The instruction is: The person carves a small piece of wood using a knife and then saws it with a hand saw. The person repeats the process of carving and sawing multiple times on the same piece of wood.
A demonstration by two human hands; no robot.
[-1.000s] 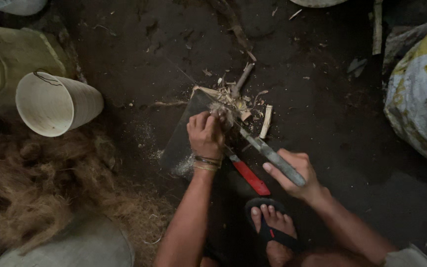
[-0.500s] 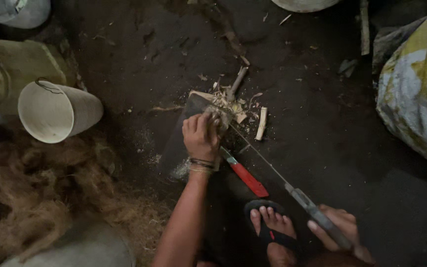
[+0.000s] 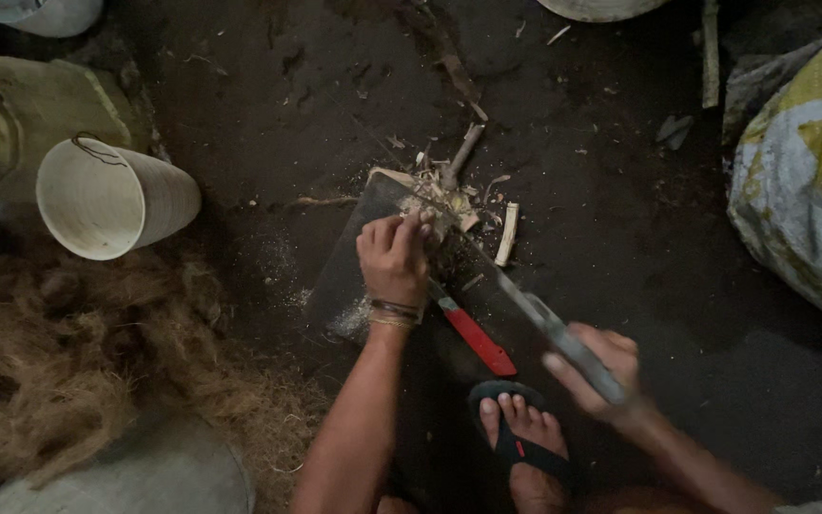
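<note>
The left hand [image 3: 394,259] presses down on a small piece of wood [image 3: 435,221] at the far edge of a dark board [image 3: 344,286] lying on the dirt floor [image 3: 268,86], fingers curled tight over it. The right hand [image 3: 594,366] is closed around the handle of a long blade [image 3: 511,290], whose tip reaches the wood beside the left fingertips (the blade is blurred). A red-handled knife [image 3: 473,335] lies on the board's near edge, just by the left wrist. Chips [image 3: 506,233] and a stick [image 3: 461,155] lie scattered off the board's far corner. A sandalled foot [image 3: 522,433] rests near the right hand. A white bucket [image 3: 111,197] lies tipped to the left, above a heap of brown fibre [image 3: 59,371]. A sack [image 3: 806,181] sits at the right.
</note>
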